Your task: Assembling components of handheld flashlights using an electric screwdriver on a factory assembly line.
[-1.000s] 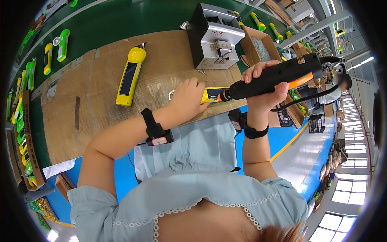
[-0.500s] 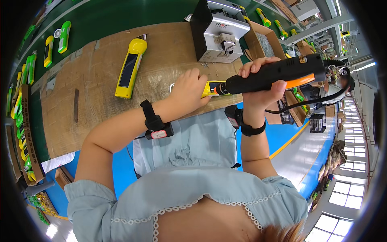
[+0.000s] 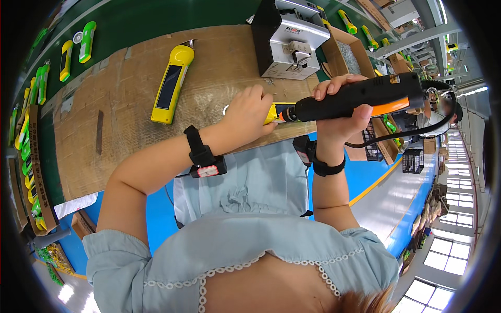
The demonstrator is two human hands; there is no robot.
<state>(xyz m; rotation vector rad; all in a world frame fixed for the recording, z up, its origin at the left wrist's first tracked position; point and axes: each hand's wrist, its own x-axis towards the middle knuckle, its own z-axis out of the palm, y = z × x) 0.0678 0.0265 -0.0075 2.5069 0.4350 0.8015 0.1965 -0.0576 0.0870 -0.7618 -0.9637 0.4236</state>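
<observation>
My left hand (image 3: 246,113) is closed over a yellow flashlight (image 3: 272,113) lying on the cardboard; most of it is hidden under the fingers. My right hand (image 3: 339,112) grips a black electric screwdriver (image 3: 360,97) with an orange stripe, held nearly level. Its tip points left and meets the flashlight's right end beside my left hand. The exact contact with any screw is too small to make out. A second yellow flashlight (image 3: 171,86) with a long dark panel rests on the cardboard, up and left of my left hand.
A silver and black bench machine (image 3: 292,47) stands beyond my hands. Beside it sits a cardboard box (image 3: 360,61) of small metal parts. The screwdriver's black cable (image 3: 402,134) loops on the right. Several green and yellow flashlights (image 3: 87,43) stand or lie along the left side.
The view has shifted slightly, so the bench machine appears a little further right. Both hands, the screwdriver and the held flashlight keep nearly the same places relative to each other.
</observation>
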